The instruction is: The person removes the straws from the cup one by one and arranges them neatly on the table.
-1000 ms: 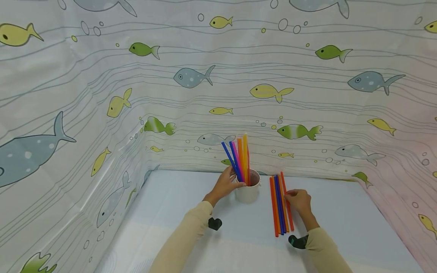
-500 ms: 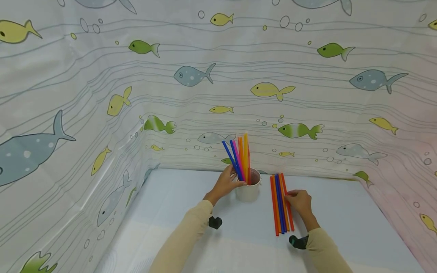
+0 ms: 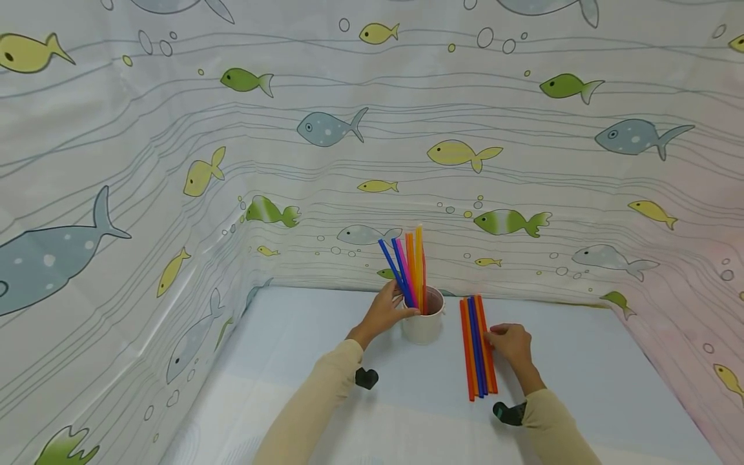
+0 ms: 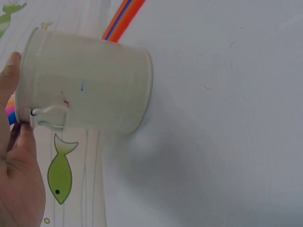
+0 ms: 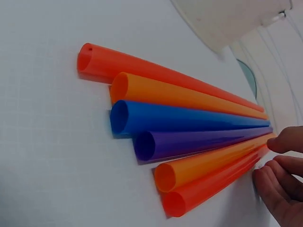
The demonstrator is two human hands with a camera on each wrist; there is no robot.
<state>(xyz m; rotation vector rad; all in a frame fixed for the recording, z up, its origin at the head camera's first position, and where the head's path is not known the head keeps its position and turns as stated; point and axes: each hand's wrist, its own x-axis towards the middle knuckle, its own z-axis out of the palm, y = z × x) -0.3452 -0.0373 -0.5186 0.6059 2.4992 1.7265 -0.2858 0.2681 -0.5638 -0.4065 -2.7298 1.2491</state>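
Inside the cup (image 3: 422, 330) left grip (image 3: 380, 316) clasps, straws (image 3: 411, 266) lean; right grip (image 3: 513, 341) pinches red straw (image 3: 491, 371).

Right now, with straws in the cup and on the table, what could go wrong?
The straws lying in a row are round, so a push from the right hand might roll some apart. The leaning straws poke well above the cup, so if the left hand touching it jerks, it could tip and spill them.
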